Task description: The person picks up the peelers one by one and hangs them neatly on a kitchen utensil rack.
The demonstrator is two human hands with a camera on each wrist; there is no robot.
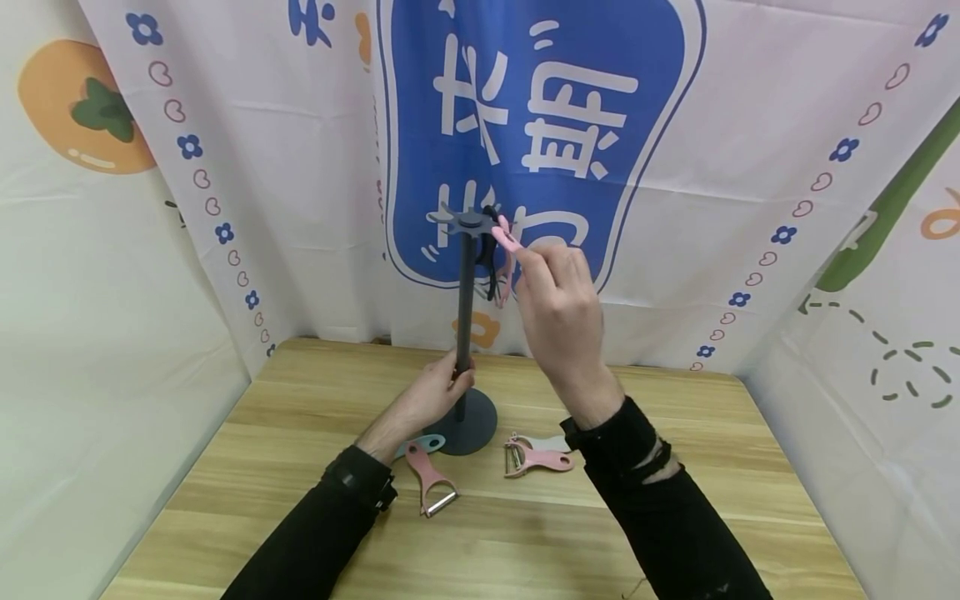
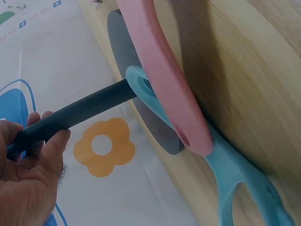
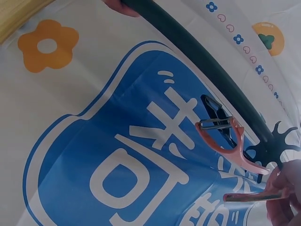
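My left hand point(image 1: 429, 398) grips the dark pole of an upright stand point(image 1: 466, 300) low down, above its round base point(image 1: 482, 423). At the stand's hooked top point(image 3: 272, 147), my right hand point(image 1: 562, 308) pinches a pink peeler point(image 3: 256, 196) by its handle. Beside it, another pink peeler point(image 3: 235, 147) and a black peeler point(image 3: 217, 109) hang from the hooks. Below my left wrist, a pink peeler point(image 1: 427, 473) lies partly over a light blue peeler point(image 2: 235, 165). Right of the base lie one more pink peeler point(image 1: 543, 459) and a whitish peeler point(image 1: 546, 443).
The stand is on a wooden table point(image 1: 300, 517). Behind the table hangs a white printed curtain point(image 1: 322, 208) with a large blue panel point(image 1: 600, 33). White printed sheets close off both sides.
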